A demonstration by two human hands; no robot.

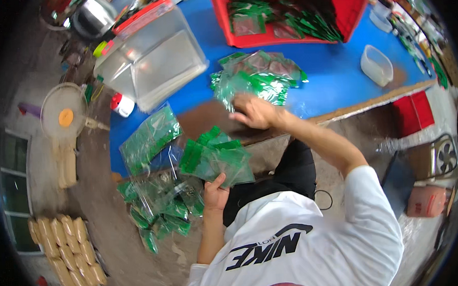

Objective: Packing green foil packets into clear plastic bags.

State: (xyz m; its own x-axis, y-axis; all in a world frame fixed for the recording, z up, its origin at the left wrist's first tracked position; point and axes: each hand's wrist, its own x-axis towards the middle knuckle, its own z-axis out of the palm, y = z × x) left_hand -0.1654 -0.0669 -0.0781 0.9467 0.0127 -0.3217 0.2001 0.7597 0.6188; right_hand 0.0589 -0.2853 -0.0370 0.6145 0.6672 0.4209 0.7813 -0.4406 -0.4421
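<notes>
My left hand (217,193) grips a fanned stack of green-and-clear plastic packets (214,159) in front of the table edge, thumb on top. Over the near side of a loose pile of green packets (261,72) is my right hand (255,111), its fingers blurred; whether it holds a packet cannot be made out. Beyond the pile, a red bin (285,37) contains many more green packets. Left of my left hand, a flat bundle of clear bags with green edges (152,136) lies at the table's edge. A heap of green packets in clear plastic (165,207) sits below it.
The blue table (333,82) also bears a clear plastic box with clear sheets (161,61), a white bottle with a red cap (121,105) and a translucent tub (376,66). Tan packs (67,252) are stacked at lower left; a red box (414,114) stands at right.
</notes>
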